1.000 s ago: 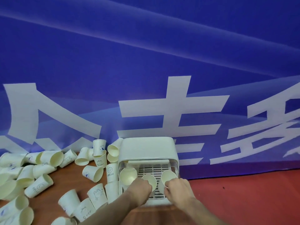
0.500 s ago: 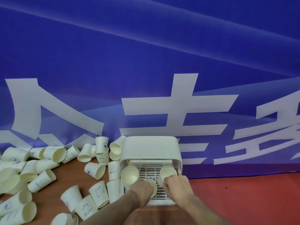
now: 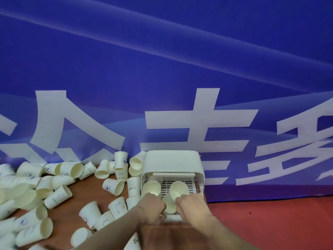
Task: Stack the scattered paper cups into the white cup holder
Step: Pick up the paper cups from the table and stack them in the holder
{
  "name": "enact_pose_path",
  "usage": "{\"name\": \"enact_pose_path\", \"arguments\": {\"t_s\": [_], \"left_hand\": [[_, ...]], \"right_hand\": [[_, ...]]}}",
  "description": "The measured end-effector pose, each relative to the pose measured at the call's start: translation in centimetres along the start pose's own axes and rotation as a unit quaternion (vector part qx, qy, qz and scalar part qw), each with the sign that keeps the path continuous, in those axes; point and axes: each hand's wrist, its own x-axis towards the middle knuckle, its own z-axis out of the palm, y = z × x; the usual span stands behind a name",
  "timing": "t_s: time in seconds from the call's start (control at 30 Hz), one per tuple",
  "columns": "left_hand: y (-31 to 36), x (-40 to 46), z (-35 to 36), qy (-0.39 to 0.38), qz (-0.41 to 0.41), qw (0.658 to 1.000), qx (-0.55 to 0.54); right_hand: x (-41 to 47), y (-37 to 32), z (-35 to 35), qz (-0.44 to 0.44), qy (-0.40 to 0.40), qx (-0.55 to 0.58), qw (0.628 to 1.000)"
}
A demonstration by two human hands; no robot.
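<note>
The white plastic cup holder [image 3: 173, 159] is a boxy thing with rounded corners and a smooth closed top, sitting on the brown wooden table [image 3: 162, 235] close against the blue banner with big white characters [image 3: 162, 69]. Its front is open toward the person, and inside I can see a slotted white rack [image 3: 166, 185] running front to back.

Three cream paper cups sit in that opening, mouths tipped up and toward the person. The left cup in the holder [image 3: 151, 187] and the right cup in the holder [image 3: 179, 190] stand either side of the rack; the middle front cup [image 3: 170, 204] sits lower and nearer, between the two hands.

The left hand [image 3: 152, 209] is curled at the rim of the left cup, though whether it actually grips it I cannot tell. The right hand [image 3: 192, 207] has its fingertips pinching the near rim of the right cup. The hands are close together, apart by the width of the middle cup.

The scattered white paper cups [image 3: 54, 188] lie in a heap across the table to the left, most on their sides, mouths pointing every which way, a few upright beside the holder. One reads "HELLO" [image 3: 133, 185].
</note>
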Motion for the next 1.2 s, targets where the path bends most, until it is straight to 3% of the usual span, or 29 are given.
{"name": "enact_pose_path", "arguments": {"t_s": [0.23,0.33,0.67,0.97,1.2], "left_hand": [[-1.6,-3.4,2.0,-0.009,-0.03,0.999,-0.02],[-2.2,-5.0,3.3,-0.007,-0.06,0.997,-0.042],[-4.8,-9.8,7.5,-0.038,-0.151,0.984,-0.087],[-7.1,-11.8,7.3,-0.026,-0.199,0.976,-0.082],[-12.8,-15.3,6.1,-0.006,-0.245,0.965,-0.093]], "right_hand": [[0.6,-2.0,0.8,-0.047,-0.018,-0.029,0.998],[1.1,-2.3,1.5,-0.051,-0.07,-0.033,0.996],[2.8,-3.4,5.2,-0.017,-0.141,-0.03,0.989],[2.6,-5.4,3.0,-0.042,-0.058,0.027,0.997],[5.7,-12.5,-1.5,-0.111,-0.006,0.054,0.992]]}}
